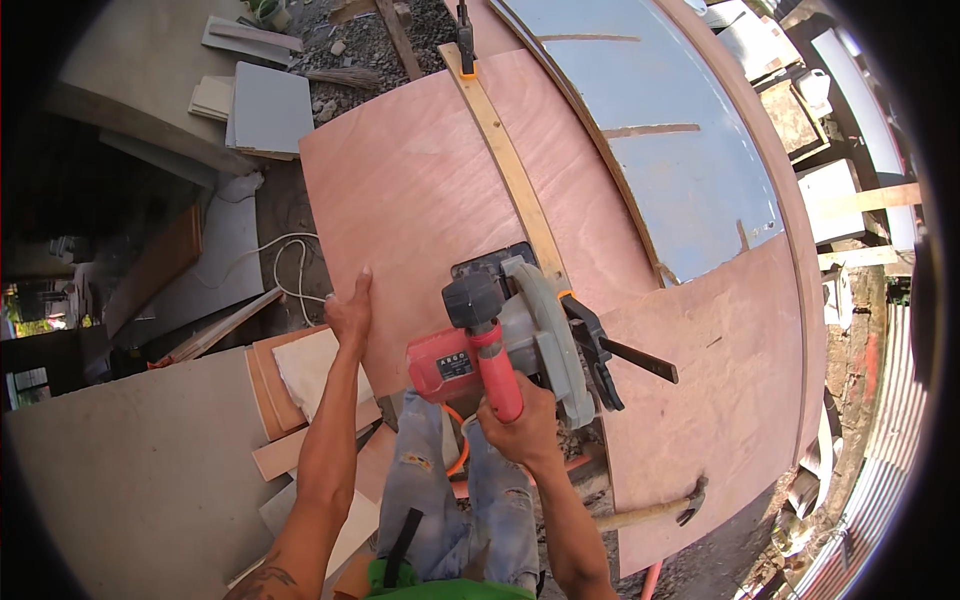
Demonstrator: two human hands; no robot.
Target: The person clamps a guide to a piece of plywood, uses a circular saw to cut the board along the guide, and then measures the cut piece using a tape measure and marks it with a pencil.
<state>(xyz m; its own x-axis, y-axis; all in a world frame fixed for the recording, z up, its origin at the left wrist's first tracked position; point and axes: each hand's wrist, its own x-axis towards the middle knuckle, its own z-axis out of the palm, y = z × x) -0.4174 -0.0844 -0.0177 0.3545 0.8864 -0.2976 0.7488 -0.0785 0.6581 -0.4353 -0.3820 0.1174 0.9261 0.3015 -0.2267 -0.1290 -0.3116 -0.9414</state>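
Right hand (520,425) clenched around the red handle of a circular saw (510,330). The saw sits on the near edge of a pinkish plywood sheet (420,180), its grey blade guard just beside a long wooden straightedge strip (505,150) that runs from the near edge to the far edge of the sheet. The strip looks placed as a fence, so the saw can bear against it.

A black bar clamp (610,355) grips the near end of the strip; a second clamp (466,40) holds its far end. Clamped at both ends, the strip likely cannot shift sideways.

Left hand (350,310) lies flat, fingers extended, palm down on the sheet's left near edge. It grips nothing; it appears to press the sheet down. Left forearm extended nearly straight; right forearm bent in toward the body, wrist above the handle.

A second plywood sheet (720,400) lies to the right, and a hammer (660,510) rests at its near edge. A white cord (290,265) coils on the ground at left. Offcut boards (290,390) are stacked under the left forearm.
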